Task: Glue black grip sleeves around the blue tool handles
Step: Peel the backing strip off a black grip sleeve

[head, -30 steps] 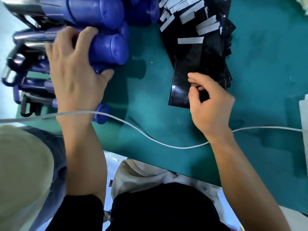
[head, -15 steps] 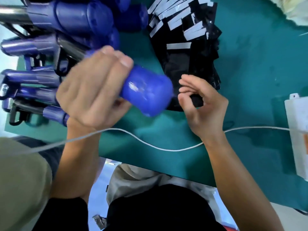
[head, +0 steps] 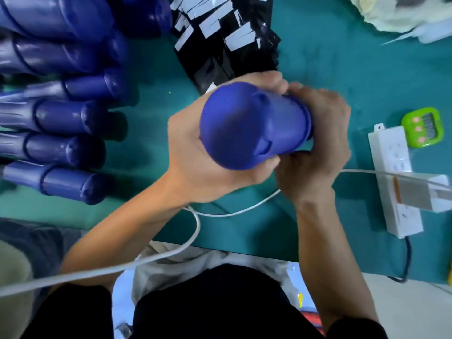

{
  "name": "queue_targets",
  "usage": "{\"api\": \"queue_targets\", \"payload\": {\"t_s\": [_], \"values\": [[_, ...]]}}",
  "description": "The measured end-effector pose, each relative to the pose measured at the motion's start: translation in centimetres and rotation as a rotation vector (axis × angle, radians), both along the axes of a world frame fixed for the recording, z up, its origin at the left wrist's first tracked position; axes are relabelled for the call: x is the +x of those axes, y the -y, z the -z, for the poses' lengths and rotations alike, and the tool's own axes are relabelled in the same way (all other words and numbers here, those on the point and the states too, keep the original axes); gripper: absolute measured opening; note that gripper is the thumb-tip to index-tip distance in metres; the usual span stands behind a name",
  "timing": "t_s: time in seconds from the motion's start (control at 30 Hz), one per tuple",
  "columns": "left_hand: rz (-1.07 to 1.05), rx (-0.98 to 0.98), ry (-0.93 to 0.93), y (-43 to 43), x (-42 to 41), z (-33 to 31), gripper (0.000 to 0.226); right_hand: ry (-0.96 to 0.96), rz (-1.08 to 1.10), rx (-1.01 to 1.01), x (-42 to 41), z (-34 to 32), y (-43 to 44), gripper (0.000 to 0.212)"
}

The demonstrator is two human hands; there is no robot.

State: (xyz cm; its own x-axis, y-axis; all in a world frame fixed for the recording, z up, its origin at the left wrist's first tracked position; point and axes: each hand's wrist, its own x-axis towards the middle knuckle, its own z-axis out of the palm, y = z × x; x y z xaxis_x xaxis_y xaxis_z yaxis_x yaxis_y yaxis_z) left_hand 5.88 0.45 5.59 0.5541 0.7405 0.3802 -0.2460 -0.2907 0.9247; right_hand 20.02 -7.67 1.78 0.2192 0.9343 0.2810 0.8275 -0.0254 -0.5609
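At frame centre the left hand (head: 193,162) grips a blue handle (head: 247,128) above the green table (head: 318,69), and the right hand (head: 320,143) curls around its far end. Black sleeves (head: 227,50) lie piled at upper centre, with spare handles (head: 61,116) stacked at left.

Worktop (head: 342,69): teal surface, with its near edge running along the bottom of the view.

White power strip (head: 389,152): lies flat at the right, with a white plug-in block (head: 420,194) seated on it. A black cord (head: 407,260) exits its near end.

Green push-button device (head: 422,128): just beside the strip's far end.

White cable (head: 234,212): runs across the worktop.

Pale cloth (head: 381,13): far right corner.
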Motion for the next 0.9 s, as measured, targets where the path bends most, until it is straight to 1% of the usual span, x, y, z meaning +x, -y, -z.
{"api": "queue_targets", "payload": {"t_s": [0.03,0.07,0.1,0.13,0.23,0.27,0.33,0.4,0.43,0.53,0.63,0.7,0.77,0.83,0.9], "values": [[0.042,-0.044,0.02,-0.3,0.2,0.7,0.065,-0.034,0.032,0.272,1.2,-1.2,0.3,0.046],[0.068,-0.064,0.005,-1.0,0.3,0.8,0.068,-0.001,0.127,0.399,2.4,-1.1,0.5,0.037],[0.092,-0.079,-0.051,-1.8,0.4,1.2,0.071,0.065,0.158,0.425,3.3,-1.6,0.9,0.033],[0.071,-0.09,-0.113,-2.5,0.5,1.6,0.073,0.119,0.166,0.385,4.1,-1.6,0.7,0.034],[-0.021,-0.106,-0.355,-4.0,0.1,3.6,0.068,0.222,0.239,0.116,3.9,-0.3,-1.1,0.049],[-0.069,-0.062,-0.448,-4.2,0.0,4.0,0.066,0.253,0.232,0.055,4.0,0.0,-1.3,0.051],[-0.123,0.094,-0.644,-4.5,-0.1,4.9,0.065,0.286,0.203,-0.016,4.8,0.1,-1.3,0.052],[-0.132,0.203,-0.754,-4.7,-0.3,5.5,0.066,0.304,0.202,-0.027,4.8,0.7,-1.4,0.053],[-0.135,0.223,-0.774,-4.9,-0.4,5.7,0.066,0.306,0.213,-0.026,4.5,0.9,-1.5,0.053],[-0.15,0.246,-0.749,-5.1,-0.2,6.1,0.067,0.266,0.315,0.006,4.6,1.4,-1.9,0.055],[-0.191,0.101,-0.677,-4.8,0.0,6.6,0.069,0.214,0.424,0.049,5.2,1.3,-1.8,0.044],[-0.248,-0.003,-0.612,-4.8,0.4,7.0,0.055,0.15,0.392,0.003,5.6,1.3,-1.7,0.044],[-0.307,0.008,-0.607,-4.9,0.8,6.9,0.045,0.135,0.342,-0.079,5.8,1.4,-1.9,0.049],[-0.344,0.068,-0.635,-5.1,0.9,6.8,0.044,0.174,0.323,-0.131,5.9,1.5,-1.9,0.049],[-0.333,0.032,-0.623,-5.4,0.8,6.9,0.049,0.184,0.315,-0.136,5.9,1.6,-1.5,0.046]]}}
